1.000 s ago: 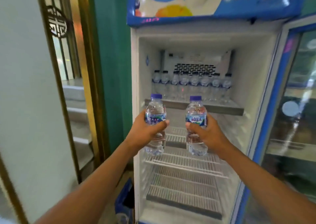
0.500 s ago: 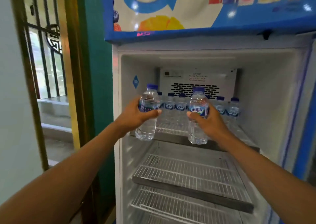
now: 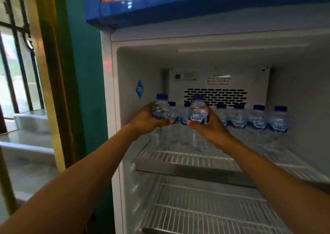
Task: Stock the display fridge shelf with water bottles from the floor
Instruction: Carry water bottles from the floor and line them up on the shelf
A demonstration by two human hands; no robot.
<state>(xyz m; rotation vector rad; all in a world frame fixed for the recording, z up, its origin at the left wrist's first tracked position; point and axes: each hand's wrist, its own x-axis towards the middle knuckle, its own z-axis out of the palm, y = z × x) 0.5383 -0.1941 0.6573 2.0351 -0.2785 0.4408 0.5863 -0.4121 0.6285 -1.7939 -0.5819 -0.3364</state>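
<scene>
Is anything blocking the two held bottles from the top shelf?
Nothing visible. The left hand and right hand hold their bottles over the bare front of the top shelf; the stocked row stands behind.

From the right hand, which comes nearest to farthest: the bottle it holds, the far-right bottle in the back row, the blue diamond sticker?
1. Bottle held by the right hand: Aqua bottle.
2. Blue diamond sticker: left inner wall.
3. Far-right bottle: end of back row.
</scene>
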